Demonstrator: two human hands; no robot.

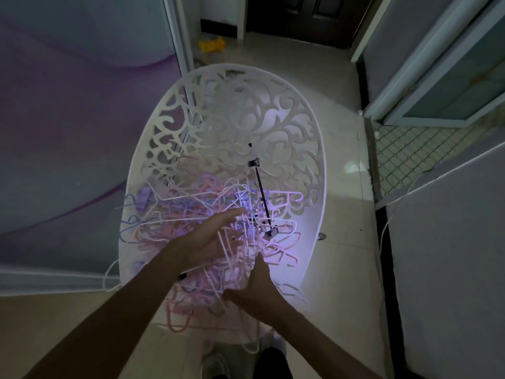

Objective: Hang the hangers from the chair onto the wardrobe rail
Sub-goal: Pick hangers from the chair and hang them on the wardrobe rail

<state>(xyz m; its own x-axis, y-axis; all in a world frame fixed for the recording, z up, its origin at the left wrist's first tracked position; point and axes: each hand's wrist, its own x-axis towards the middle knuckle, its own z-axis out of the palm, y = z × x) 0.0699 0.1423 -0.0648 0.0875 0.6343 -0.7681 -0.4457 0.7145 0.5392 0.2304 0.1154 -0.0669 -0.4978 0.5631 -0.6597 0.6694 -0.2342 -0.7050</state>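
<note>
My left grip [210, 239] spreads open over the tangled hangers [191, 214] on the white chair [246, 110]; my right grip [257, 291], fingers apart, touches the pile.

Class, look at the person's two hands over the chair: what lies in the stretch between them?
In the head view, tangled pink and white hangers fill the stretch between the left hand and the right hand, piled on the white chair.

I'm looking into a dim home bedroom: tiled floor [338, 258], dark wooden door [297, 17], purple-patterned sliding wardrobe door [82, 105], ornate white chair [246, 110].
</note>
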